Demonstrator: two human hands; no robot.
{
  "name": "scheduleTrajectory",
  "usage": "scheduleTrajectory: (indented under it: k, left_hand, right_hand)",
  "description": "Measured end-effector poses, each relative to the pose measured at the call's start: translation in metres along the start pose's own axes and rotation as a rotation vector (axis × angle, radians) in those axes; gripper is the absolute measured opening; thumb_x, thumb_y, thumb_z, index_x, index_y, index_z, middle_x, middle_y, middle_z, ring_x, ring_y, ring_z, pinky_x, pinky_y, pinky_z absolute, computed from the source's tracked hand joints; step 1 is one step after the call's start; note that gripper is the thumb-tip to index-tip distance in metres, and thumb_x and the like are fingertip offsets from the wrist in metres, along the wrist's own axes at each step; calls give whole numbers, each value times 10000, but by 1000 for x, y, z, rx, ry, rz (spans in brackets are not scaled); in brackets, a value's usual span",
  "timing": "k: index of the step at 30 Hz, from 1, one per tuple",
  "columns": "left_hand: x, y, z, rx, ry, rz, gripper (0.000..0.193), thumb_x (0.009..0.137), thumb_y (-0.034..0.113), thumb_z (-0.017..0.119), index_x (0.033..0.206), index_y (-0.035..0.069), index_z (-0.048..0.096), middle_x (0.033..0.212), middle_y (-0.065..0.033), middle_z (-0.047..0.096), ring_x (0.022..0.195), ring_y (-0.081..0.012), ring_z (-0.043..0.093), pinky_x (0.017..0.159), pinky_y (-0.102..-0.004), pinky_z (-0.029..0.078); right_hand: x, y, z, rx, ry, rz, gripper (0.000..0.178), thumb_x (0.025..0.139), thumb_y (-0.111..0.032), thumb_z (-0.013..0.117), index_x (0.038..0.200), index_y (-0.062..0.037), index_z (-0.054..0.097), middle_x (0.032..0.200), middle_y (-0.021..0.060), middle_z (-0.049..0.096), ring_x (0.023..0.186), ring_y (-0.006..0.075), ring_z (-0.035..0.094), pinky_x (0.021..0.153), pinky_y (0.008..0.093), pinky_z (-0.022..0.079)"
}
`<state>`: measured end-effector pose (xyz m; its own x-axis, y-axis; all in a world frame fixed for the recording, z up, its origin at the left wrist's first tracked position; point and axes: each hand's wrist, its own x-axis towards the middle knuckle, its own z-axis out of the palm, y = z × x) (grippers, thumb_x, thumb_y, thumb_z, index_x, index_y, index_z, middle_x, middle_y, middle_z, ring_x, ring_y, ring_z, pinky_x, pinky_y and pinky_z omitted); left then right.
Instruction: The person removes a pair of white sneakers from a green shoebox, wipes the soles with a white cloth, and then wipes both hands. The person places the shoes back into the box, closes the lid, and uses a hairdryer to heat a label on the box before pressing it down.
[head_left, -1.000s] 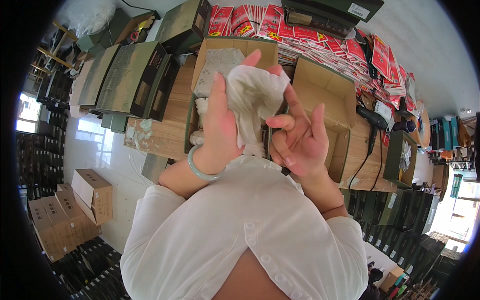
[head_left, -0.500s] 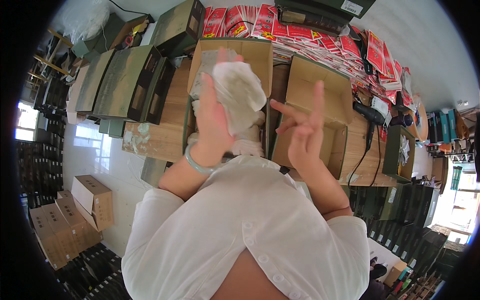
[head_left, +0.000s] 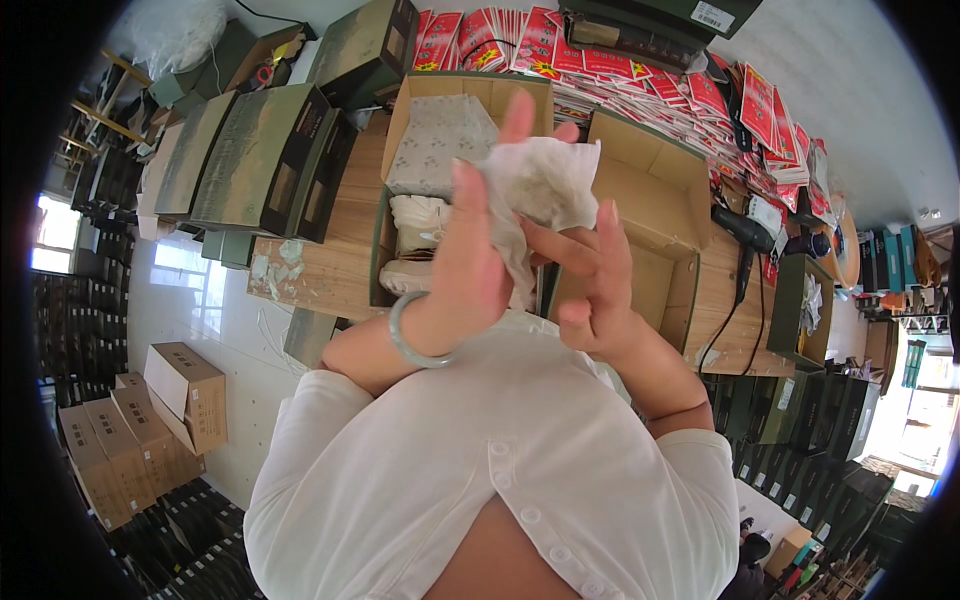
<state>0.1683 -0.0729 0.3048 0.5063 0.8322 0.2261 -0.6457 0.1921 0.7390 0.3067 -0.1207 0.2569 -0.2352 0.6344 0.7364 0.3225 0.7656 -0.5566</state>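
A crumpled off-white cloth [head_left: 550,185] is up in the air above the front middle of the bench [head_left: 345,200], draped across the fingers of the left hand [head_left: 475,260], its lower end hanging toward the wearer. That hand is spread wide – thumb raised, two fingertips showing past the cloth's far edge – so the cloth lies over it more than it is clenched. The right hand [head_left: 600,285] is loosely spread, one finger pointing in at the cloth's lower folds; whether it touches them I cannot tell. A pale green bangle [head_left: 396,335] circles the left wrist.

Below the hands, near the bench's front edge, a lidded box [head_left: 527,92] stands open with cream shoes [head_left: 418,222] inside and patterned tissue paper [head_left: 440,150] folded back against the lid. Just to its right is a second open box [head_left: 650,165]. Toward the bench's right end lies a black hair dryer [head_left: 742,232] – its cord running to the front edge. Red printed packets [head_left: 620,92] are heaped along the back edge; large green boxes [head_left: 255,165] stand at the left end, with plastic scraps [head_left: 278,268] by the front left corner.
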Motion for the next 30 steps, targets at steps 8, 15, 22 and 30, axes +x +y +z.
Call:
scheduleTrajectory:
  k: [8, 15, 22, 30]
  left_hand:
    - [16, -38, -37, -26, 114, -72, 658, 1014, 579, 194, 1560, 216, 143, 1500, -154, 348, 1301, -281, 458, 1058, -425, 403]
    - [28, -27, -33, -416, -107, -242, 611, 999, 606, 189, 1535, 403, -23, 1460, -200, 372, 1271, -412, 465, 1054, -538, 400]
    - [28, -25, -42, -647, -262, -327, 512, 1008, 581, 229, 1191, 194, 509, 633, -38, 482, 512, -189, 442, 537, -352, 416]
    - [31, -28, -44, -229, 208, -451, 373, 985, 381, 365, 693, 155, 421, 464, 48, 252, 409, -103, 225, 419, -269, 222]
  right_hand:
    - [4, -28, 2, 385, 427, 284, 896, 963, -656, 288, 1532, -93, -116, 962, 218, 686, 636, 235, 630, 608, 302, 520]
    - [13, -5, 14, 2257, -94, 418, 912, 915, -663, 426, 1508, -337, -186, 859, 144, 652, 413, 168, 496, 385, 276, 434]
    - [-24, 36, 56, 2386, -359, 213, 825, 888, -568, 610, 1402, 13, 326, 835, 55, 631, 411, 66, 464, 379, 184, 399]
    - [-5, 16, 19, 417, -471, 832, 765, 850, -633, 604, 1252, 7, 484, 830, 92, 681, 619, 204, 636, 531, 308, 506]
